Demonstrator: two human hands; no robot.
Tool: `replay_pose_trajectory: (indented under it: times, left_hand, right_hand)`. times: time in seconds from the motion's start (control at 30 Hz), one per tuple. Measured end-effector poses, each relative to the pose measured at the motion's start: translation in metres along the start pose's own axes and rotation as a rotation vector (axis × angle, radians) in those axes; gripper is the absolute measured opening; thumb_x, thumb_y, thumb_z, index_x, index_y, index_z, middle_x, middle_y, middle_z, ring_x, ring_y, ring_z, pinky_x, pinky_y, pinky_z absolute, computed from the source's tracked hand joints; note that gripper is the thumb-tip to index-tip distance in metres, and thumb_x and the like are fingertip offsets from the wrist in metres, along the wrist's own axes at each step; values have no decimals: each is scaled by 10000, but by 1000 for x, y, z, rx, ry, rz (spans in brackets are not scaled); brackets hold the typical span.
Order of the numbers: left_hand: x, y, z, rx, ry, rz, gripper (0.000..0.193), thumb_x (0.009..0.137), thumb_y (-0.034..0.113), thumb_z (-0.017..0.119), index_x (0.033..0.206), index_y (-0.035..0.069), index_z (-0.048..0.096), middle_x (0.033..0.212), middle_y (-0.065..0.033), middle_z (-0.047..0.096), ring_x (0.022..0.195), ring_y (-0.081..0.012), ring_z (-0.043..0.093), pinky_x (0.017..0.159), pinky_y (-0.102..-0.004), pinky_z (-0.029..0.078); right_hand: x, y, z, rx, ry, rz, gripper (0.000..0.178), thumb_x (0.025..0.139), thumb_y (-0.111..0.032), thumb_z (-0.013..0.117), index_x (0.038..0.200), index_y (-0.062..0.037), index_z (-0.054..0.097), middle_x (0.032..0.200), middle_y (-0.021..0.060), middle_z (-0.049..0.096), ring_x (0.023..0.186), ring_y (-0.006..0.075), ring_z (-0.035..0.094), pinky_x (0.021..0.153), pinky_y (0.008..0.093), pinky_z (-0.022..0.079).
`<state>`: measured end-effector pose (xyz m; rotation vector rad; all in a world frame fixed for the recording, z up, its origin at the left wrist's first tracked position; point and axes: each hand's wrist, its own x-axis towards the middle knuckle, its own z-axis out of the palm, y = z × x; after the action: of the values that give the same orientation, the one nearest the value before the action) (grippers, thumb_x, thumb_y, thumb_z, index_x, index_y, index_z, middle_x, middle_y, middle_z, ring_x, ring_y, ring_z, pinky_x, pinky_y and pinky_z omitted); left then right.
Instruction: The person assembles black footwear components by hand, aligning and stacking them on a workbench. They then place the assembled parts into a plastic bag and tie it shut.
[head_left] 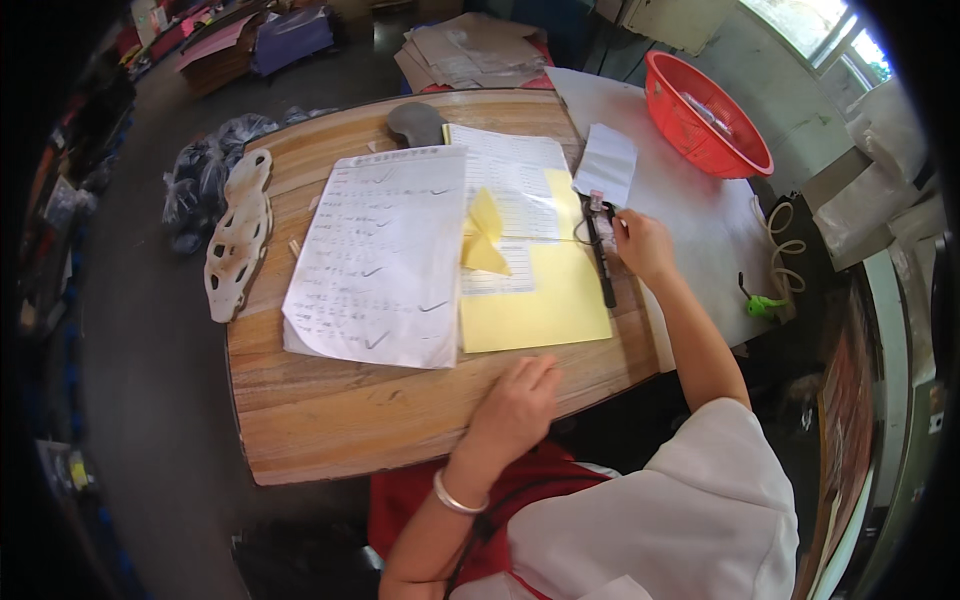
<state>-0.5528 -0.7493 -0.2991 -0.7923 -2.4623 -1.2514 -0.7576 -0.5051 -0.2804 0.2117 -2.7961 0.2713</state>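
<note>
My left hand [515,405] lies on the wooden tabletop near its front edge, fingers stretched out loosely and nothing in them. Just beyond its fingertips is the lower edge of a yellow sheet [545,310]. My right hand [645,245] is closed at the right side of the papers, its fingertips together beside a slim black stick-shaped thing [602,265] with a dark loop; what they grip is hidden. Handwritten white sheets [380,260] with tick marks lie left of the yellow sheet. A folded yellow paper piece [484,240] rests on a printed form [515,160].
A red plastic basket [690,125] stands on the grey surface at the far right, near a small white paper [607,160]. A dark grey rounded object [416,125] sits at the back. A whitish plate with holes [238,240] lies along the left edge. A green-ended coiled hose [765,303] hangs at right.
</note>
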Motion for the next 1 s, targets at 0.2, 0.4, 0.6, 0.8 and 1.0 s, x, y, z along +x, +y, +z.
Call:
replay_pose_trajectory:
  times: [0.2, 0.4, 0.6, 0.8, 1.0]
  left_hand:
    - [2, 10, -4, 74, -26, -20, 242, 740, -37, 588, 981, -24, 611, 1071, -162, 584, 971, -319, 564, 835, -388, 488]
    - [-4, 19, -11, 213, 94, -76, 244, 743, -29, 608, 984, 8, 623, 925, -128, 632, 855, -314, 597, 769, -395, 497]
    - [8, 17, -33, 506, 90, -214, 352, 792, 61, 632, 1137, 14, 584, 1170, -153, 585, 1125, -301, 526, 977, -473, 372]
    - [2, 5, -33, 729, -166, -355, 627, 824, 318, 639, 1332, 3, 452, 1409, -129, 432, 1366, -265, 322, 1087, -652, 76]
    - [-20, 41, -15, 603, -152, -214, 658, 788, 422, 659, 1228, -49, 525, 1295, -214, 514, 1265, -309, 449, 1081, -611, 186]
  right_hand:
    - [27, 4, 7, -125, -75, -243, 123, 812, -132, 575, 861, -43, 645, 942, 163, 581, 869, 357, 586, 719, 441, 503]
    - [2, 2, 11, -167, -65, -363, 131, 781, -53, 521, 764, 12, 634, 1019, 184, 562, 1006, 322, 523, 785, 408, 508]
    - [0, -3, 0, -252, -130, -428, 131, 781, -101, 544, 746, -50, 659, 883, 112, 641, 936, 295, 568, 794, 376, 483]
    - [-37, 4, -13, 76, 40, -493, 139, 739, -50, 613, 873, -40, 646, 947, 128, 634, 946, 321, 571, 803, 406, 482]
    - [-72, 7, -33, 42, 5, -456, 214, 735, -5, 607, 948, -21, 622, 946, 131, 615, 938, 338, 562, 757, 413, 497]
